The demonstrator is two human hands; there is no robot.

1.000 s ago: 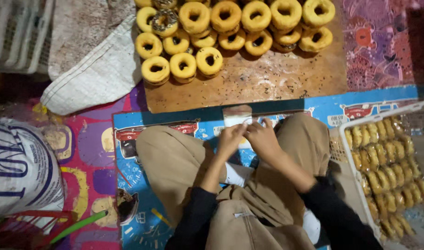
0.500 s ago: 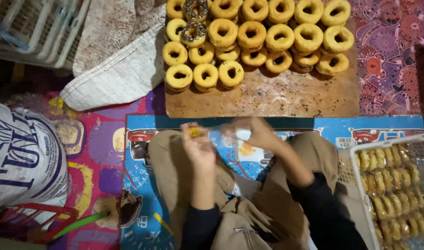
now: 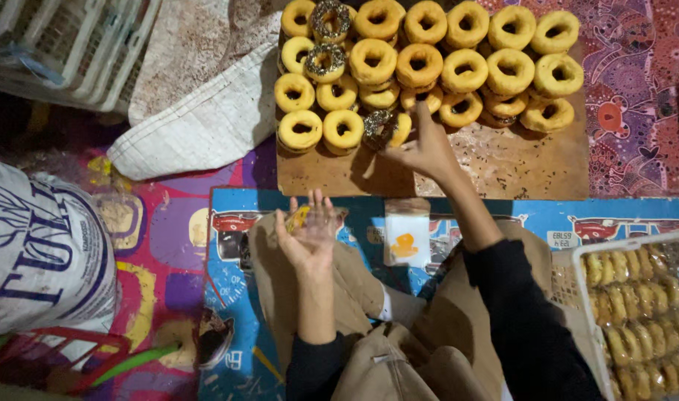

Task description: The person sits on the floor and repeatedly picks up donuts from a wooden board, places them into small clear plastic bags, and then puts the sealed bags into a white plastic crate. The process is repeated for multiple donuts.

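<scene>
Chocolate-sprinkled doughnut (image 3: 379, 128) pinched in your right hand (image 3: 427, 151), at the board (image 3: 503, 167).
Left hand (image 3: 310, 234) open, palm up; three sprinkled, most plain.

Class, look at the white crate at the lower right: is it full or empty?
Full, as far as shown. The white crate holds close rows of yellow pastries; its far part runs out of frame.

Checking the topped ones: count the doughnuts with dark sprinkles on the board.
3: two sprinkled doughnuts at the board's upper left, one under the right hand. Stacking may hide more.
</scene>
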